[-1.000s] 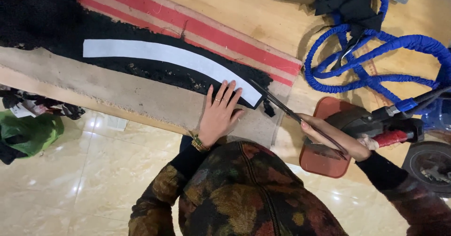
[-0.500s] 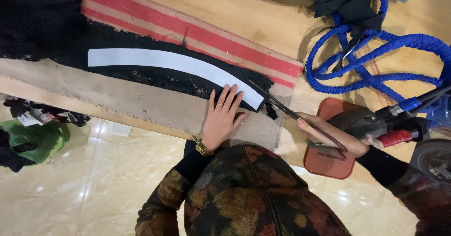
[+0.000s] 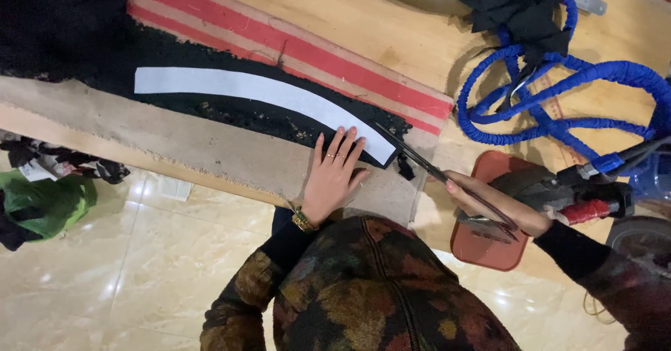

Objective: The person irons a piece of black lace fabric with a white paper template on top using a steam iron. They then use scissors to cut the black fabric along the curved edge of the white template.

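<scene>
White paper pattern (image 3: 258, 92) touches left hand's (image 3: 332, 176) fingers (image 3: 342, 147); right hand (image 3: 489, 208) grips scissors (image 3: 433, 173).

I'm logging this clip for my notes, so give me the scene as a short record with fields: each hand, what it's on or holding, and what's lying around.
left hand: left hand flat, fingers spread, pressing on the black fabric at the near end of the white curved paper pattern
right hand: right hand holding scissors, blade tips at the pattern's end
surface: wooden table with a red striped strip
nearby: blue hose, red-brown pad, green cloth on the tiled floor
</scene>
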